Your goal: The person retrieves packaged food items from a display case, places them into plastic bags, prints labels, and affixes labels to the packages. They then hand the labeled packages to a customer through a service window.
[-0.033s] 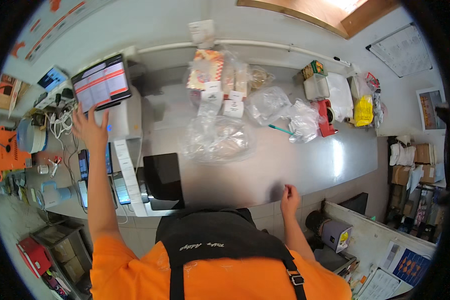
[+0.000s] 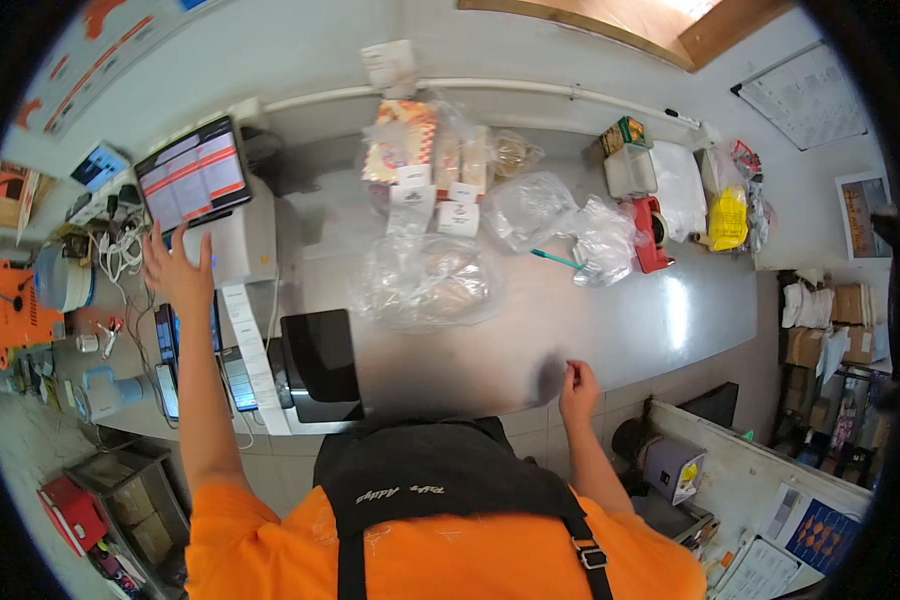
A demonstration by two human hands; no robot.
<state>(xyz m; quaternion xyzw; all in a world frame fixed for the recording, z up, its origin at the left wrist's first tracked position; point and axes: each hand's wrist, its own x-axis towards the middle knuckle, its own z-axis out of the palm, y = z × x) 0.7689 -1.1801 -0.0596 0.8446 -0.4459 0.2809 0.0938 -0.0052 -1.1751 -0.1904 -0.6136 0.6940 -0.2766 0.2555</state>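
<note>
My left hand (image 2: 182, 268) is stretched out with fingers spread, just below the lower edge of a tablet (image 2: 192, 170) with a lit red-and-white screen. The tablet leans on a white box-shaped printer (image 2: 245, 235). Whether a fingertip touches the tablet's edge I cannot tell. From the printer a long paper strip (image 2: 247, 345) runs toward me, past several phones (image 2: 238, 378) by my left forearm. My right hand (image 2: 578, 390) hangs by the counter's front edge, its fingers curled closed, with nothing visible in them.
On the metal counter (image 2: 470, 370) lie a dark tablet (image 2: 321, 365), a clear plastic bag (image 2: 430, 280) and bagged packages with receipts (image 2: 410, 208). Farther right are a teal pen (image 2: 555, 259), a red tape dispenser (image 2: 652, 236) and a yellow bag (image 2: 727, 220). Cables (image 2: 120, 248) tangle at left.
My left hand has drawn back slightly from the lit tablet's lower edge. The whole view has shifted a little. My right hand stays by the counter's edge.
</note>
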